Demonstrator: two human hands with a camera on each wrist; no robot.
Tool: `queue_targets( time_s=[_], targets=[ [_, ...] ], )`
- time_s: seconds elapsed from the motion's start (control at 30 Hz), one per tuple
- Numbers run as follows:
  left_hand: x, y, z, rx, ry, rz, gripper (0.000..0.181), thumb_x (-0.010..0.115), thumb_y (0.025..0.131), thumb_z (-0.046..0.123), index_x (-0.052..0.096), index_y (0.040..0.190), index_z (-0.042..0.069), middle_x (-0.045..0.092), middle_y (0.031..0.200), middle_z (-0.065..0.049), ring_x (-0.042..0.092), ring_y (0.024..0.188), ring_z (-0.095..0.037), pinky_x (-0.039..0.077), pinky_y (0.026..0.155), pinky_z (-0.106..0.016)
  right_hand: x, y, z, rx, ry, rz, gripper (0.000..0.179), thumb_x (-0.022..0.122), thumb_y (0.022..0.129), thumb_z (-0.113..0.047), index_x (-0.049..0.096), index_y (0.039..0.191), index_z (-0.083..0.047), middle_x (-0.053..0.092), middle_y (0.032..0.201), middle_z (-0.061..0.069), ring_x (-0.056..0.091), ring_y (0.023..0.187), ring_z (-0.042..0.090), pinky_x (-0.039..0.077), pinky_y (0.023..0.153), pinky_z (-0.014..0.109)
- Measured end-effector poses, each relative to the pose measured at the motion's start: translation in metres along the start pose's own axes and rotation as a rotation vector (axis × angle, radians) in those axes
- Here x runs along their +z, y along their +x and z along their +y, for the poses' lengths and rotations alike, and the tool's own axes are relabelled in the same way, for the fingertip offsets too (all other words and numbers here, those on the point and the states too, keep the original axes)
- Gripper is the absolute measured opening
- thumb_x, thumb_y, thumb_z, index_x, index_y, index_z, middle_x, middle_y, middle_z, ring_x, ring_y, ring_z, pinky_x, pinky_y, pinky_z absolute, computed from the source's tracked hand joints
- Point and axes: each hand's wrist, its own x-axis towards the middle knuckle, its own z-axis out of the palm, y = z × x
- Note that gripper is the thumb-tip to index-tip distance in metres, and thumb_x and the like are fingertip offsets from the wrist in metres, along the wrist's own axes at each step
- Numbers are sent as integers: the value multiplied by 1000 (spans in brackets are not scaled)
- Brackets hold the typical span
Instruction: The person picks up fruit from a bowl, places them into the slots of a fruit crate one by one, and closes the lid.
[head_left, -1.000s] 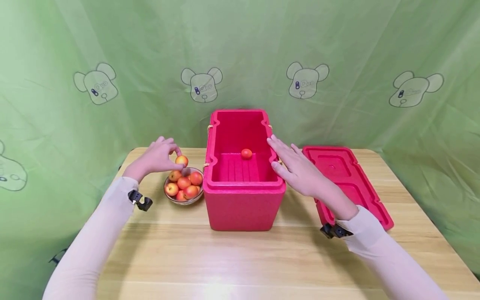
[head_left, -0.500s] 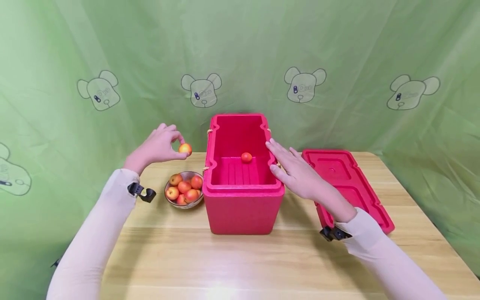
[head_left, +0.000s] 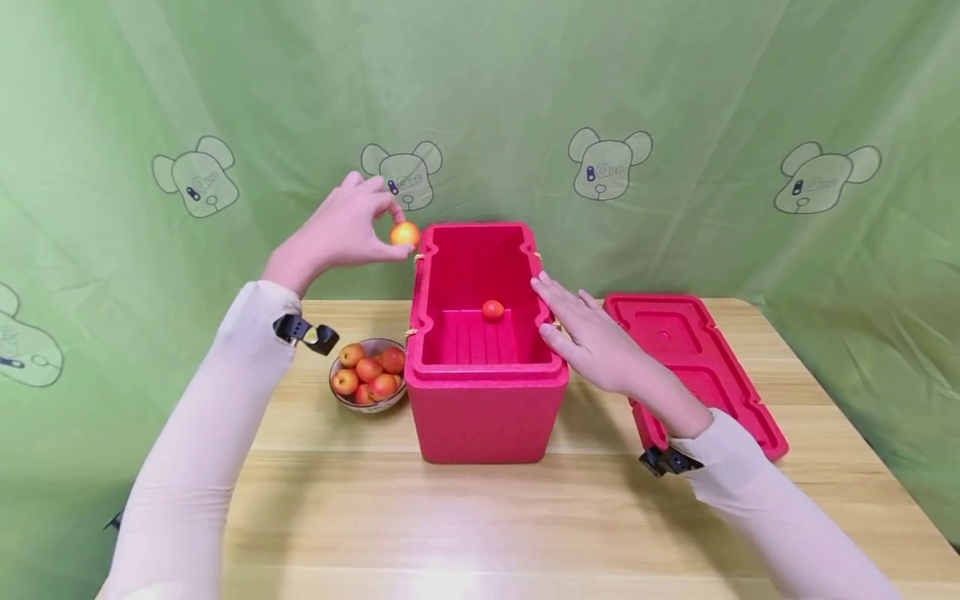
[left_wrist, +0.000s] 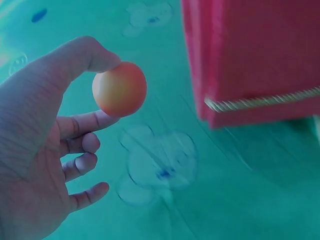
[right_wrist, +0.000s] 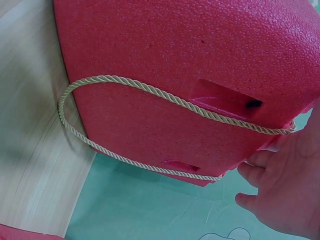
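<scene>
Between thumb and forefinger, my left hand [head_left: 341, 225] pinches a small yellow-orange fruit [head_left: 405, 235], perhaps an apricot or plum. It is raised just outside the left rim of a red foam box [head_left: 491, 421]. The left wrist view shows the fruit [left_wrist: 120, 90] held apart from the box wall [left_wrist: 255, 55]. One red-orange fruit [head_left: 492, 310] lies on the box floor. With fingers straight, my right hand [head_left: 588, 337] rests on the box's right rim. A bowl [head_left: 369, 407] of similar fruits [head_left: 368, 369] stands left of the box.
The box's red lid [head_left: 697, 358] lies on the wooden table [head_left: 337, 517], right of the box. A twisted rope handle [right_wrist: 165, 95] hangs along the box's side. Behind the table hangs a green curtain [head_left: 495, 83] with bear-head prints.
My left hand has lifted the pinched fruit up from over the bowl and carried it right, to the box's left rim. The right hand stays on the rim.
</scene>
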Motion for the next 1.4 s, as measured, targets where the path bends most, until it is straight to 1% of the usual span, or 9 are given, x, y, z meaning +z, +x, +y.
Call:
queue_targets(
  time_s=[0.13, 0.27, 0.4, 0.5, 0.67, 0.8, 1.0, 1.13, 1.4],
  targets=[
    [-6, 18, 26, 63, 10, 19, 35, 75, 82, 40, 68, 102, 12, 51, 103, -5, 40, 108, -27, 37, 94, -42, 0, 1, 0, -9, -6, 9, 70, 39, 106, -48, 14, 165, -18, 13, 172, 5, 11, 160, 24, 6, 126, 58],
    [-6, 36, 47, 107, 21, 27, 35, 73, 82, 40, 68, 103, 12, 51, 102, -4, 41, 107, -25, 37, 91, -39, -1, 2, -1, -9, -6, 13, 70, 39, 106, -49, 14, 165, -19, 13, 172, 4, 11, 160, 24, 6, 126, 58],
    [-4, 53, 62, 126, 47, 12, 36, 73, 82, 40, 68, 104, 12, 52, 105, -3, 41, 107, -24, 39, 90, -38, 0, 4, -1, -7, -2, 16, 71, 40, 106, -49, 14, 165, -20, 13, 172, 3, 11, 160, 23, 6, 126, 58],
    [1, 64, 69, 142, 81, -1, 37, 72, 82, 41, 68, 104, 12, 54, 107, -4, 42, 108, -24, 40, 90, -39, 2, 5, 0, -2, -1, 9, 72, 40, 105, -51, 13, 165, -20, 12, 173, 2, 11, 160, 23, 6, 126, 58],
    [14, 77, 74, 173, 162, -19, 40, 70, 82, 43, 68, 106, 12, 54, 110, -4, 42, 107, -24, 40, 90, -40, 3, 5, 0, 2, 4, -6, 72, 39, 106, -50, 12, 165, -19, 11, 173, 2, 10, 160, 24, 6, 126, 59],
    [25, 85, 74, 194, 201, -24, 38, 70, 82, 42, 67, 106, 13, 54, 111, -4, 41, 109, -23, 39, 93, -40, 4, 5, 1, 1, 7, -3, 71, 39, 106, -49, 13, 165, -19, 11, 173, 3, 10, 160, 24, 6, 126, 59],
    [35, 92, 74, 215, 224, -45, 34, 70, 82, 39, 67, 103, 12, 53, 113, -6, 42, 110, -25, 38, 96, -41, 3, 6, 1, -1, 9, -3, 71, 38, 106, -50, 13, 165, -18, 11, 173, 3, 10, 160, 24, 6, 126, 59],
    [39, 95, 76, 218, 246, -79, 34, 71, 82, 39, 68, 103, 13, 53, 114, -6, 41, 112, -25, 37, 96, -41, 4, 6, 0, 0, 10, -2, 70, 38, 107, -49, 13, 165, -19, 11, 173, 3, 10, 160, 24, 5, 126, 59],
    [49, 95, 75, 201, 304, -182, 34, 71, 84, 38, 69, 107, 14, 53, 118, -7, 41, 116, -25, 37, 96, -41, 4, 7, 1, 2, 12, -3, 70, 39, 107, -48, 13, 165, -19, 12, 173, 3, 10, 160, 23, 6, 126, 59]
  ],
)
